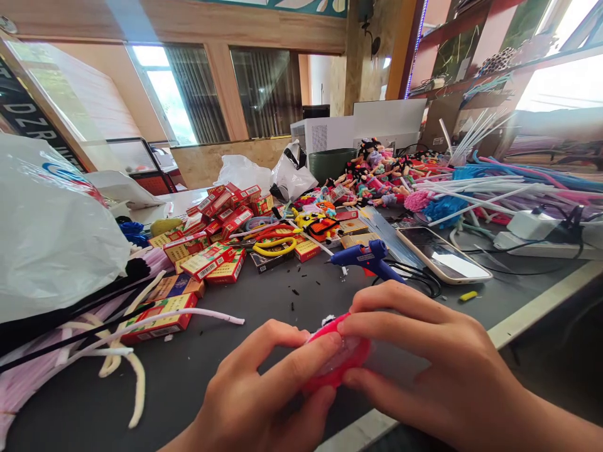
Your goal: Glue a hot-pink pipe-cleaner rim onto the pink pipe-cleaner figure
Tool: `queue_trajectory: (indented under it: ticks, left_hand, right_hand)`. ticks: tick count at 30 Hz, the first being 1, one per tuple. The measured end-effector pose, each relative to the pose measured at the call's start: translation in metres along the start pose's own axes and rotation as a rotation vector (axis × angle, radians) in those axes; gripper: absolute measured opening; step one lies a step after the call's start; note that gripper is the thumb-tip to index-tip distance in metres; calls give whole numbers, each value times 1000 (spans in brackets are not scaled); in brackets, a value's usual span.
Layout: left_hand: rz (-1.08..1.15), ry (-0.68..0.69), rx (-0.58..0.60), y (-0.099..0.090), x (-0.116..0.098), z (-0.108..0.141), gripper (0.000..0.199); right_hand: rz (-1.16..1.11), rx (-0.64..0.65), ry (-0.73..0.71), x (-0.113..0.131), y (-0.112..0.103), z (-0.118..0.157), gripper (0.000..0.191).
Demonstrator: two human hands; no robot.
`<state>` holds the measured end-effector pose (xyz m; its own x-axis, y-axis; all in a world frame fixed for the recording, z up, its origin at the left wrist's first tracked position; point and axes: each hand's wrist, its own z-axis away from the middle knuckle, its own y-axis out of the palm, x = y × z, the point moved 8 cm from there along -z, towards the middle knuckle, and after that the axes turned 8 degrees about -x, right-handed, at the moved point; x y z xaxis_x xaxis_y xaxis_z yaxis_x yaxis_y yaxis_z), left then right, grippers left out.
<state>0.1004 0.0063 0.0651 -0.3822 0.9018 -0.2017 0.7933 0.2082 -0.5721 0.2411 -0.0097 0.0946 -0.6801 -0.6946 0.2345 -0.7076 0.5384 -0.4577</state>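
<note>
Two bare hands hold one small object at the near edge of the dark worktop point(264, 301). The left hand point(254, 389) grips from the lower left and the right hand point(424, 351) from the right. Between them lies a pink fuzzy oval piece point(330, 331), with a partly translucent middle and a tiny black-and-white tuft at its far edge. Its long axis tilts from lower left to upper right, with the far end toward the right hand.

The left fingers point(301, 358) lie together, pressed on the piece's left side. The right fingers point(391, 301) are clamped over its upper side, with the right thumb beneath it, so most of its surface is hidden.

Landmark: blue hot glue gun point(370, 260), lying just beyond the right hand and pointing left. To its right lies a smartphone point(443, 254). To its left are a yellow coil point(273, 246) and scattered red-and-cream cartons point(207, 263), with white and black pipe cleaners point(94, 301) farther left, beside a white plastic bag point(51, 232). Beyond the glue gun stands a heap of pipe-cleaner dolls point(372, 176). To the right of the heap lie long bundles of white pipe cleaners point(475, 194).
</note>
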Motion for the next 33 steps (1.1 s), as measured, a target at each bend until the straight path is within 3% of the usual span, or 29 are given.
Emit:
queue_trajectory:
  ticks: [11, 17, 24, 33]
  left_hand:
    - [13, -7, 17, -1, 2, -1, 33]
    - [58, -64, -7, -3, 5, -1, 38]
    - [76, -72, -33, -2, 4, 0, 35]
    - [113, -74, -26, -1, 4, -1, 38]
  right_hand:
    - [-64, 84, 3, -2, 1, -2, 19]
    - [-129, 154, 123, -17, -3, 1, 25]
    - [-141, 200, 136, -25, 3, 4, 37]
    - [-291, 243, 241, -21, 15, 2, 22]
